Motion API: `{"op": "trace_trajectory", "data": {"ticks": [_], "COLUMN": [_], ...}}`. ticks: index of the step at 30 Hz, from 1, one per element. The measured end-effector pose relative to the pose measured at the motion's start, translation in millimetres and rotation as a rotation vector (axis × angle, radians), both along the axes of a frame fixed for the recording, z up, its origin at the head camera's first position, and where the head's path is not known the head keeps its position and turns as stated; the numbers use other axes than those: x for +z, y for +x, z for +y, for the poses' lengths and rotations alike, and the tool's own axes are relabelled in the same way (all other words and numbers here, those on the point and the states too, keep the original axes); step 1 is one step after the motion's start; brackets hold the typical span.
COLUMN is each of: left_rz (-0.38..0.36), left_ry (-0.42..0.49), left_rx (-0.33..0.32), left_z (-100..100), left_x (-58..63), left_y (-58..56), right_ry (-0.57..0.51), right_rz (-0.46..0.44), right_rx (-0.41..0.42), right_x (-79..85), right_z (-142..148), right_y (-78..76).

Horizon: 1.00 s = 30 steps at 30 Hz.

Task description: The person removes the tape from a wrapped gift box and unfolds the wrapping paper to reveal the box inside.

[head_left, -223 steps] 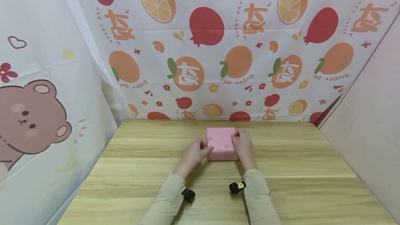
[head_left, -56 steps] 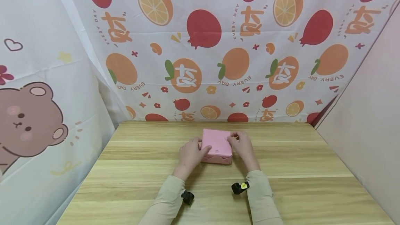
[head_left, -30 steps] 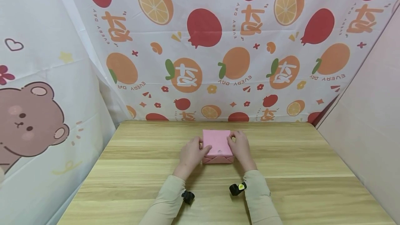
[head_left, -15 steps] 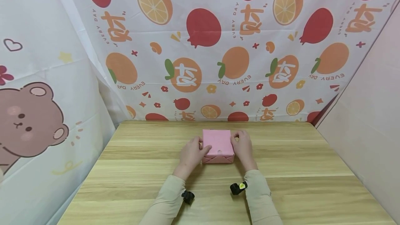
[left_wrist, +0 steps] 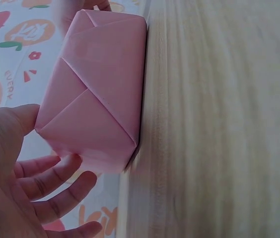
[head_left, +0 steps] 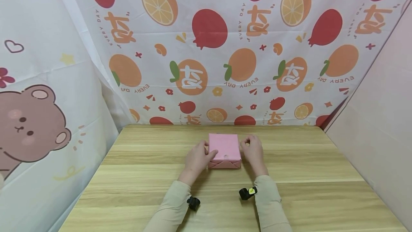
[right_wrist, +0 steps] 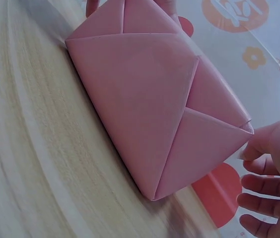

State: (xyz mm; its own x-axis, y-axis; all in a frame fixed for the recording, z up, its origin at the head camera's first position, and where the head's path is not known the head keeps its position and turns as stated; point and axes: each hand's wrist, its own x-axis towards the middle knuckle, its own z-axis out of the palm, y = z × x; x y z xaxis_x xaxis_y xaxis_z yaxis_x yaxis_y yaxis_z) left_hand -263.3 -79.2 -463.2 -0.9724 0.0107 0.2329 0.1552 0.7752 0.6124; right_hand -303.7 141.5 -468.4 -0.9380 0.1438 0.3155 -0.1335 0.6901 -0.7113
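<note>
A pink paper-wrapped box (head_left: 224,146) lies on the wooden table between the hands. My left hand (head_left: 197,158) grips its left side, thumb on the top edge and fingertips against the side wall, as the left wrist view also shows. My right hand (head_left: 253,153) is just right of the box, its fingers loosely curled and nothing visible in them; in the head view a narrow gap parts it from the box. Triangular paper folds (left_wrist: 88,119) cross the end faces. A small round patch (head_left: 226,156) sits on top near the front edge. In the right wrist view, paper stands slightly loose at one corner (right_wrist: 249,125).
The wooden table (head_left: 309,174) stretches to both sides of the box. A fruit-print cloth (head_left: 276,28) hangs behind the table, and a bear-print cloth (head_left: 32,124) hangs at the left. Small black wrist cameras (head_left: 248,193) sit on both sleeves.
Since the oldest frame the box has been turned: a folded end faces front and one patch shows on top. In the last half second my right hand has drawn rightward off the box.
</note>
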Motion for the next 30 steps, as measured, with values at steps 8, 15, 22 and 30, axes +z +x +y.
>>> {"op": "trace_trajectory", "data": {"ticks": [8, 15, 22, 30], "left_rz": [-0.037, -0.036, -0.005, 0.010], "left_ry": [0.000, 0.008, 0.010, -0.024], "left_rx": [-0.006, -0.032, -0.054, -0.072], "left_z": [-0.2, -1.7, -2.4, -3.1], "left_x": [0.0, -0.4, -1.1, -1.0], "left_y": [-0.8, -1.2, -3.1, -3.5], "right_ry": [0.014, -0.015, -0.038, -0.030], "right_rz": [-0.031, -0.057, -0.041, -0.029], "right_rx": [-0.011, -0.006, 0.000, 0.002], "right_x": [-2.8, -1.4, 0.6, -0.4], "right_z": [-0.3, -0.6, -0.5, -0.8], "right_y": [-2.0, -2.4, -3.4, -4.3]}}
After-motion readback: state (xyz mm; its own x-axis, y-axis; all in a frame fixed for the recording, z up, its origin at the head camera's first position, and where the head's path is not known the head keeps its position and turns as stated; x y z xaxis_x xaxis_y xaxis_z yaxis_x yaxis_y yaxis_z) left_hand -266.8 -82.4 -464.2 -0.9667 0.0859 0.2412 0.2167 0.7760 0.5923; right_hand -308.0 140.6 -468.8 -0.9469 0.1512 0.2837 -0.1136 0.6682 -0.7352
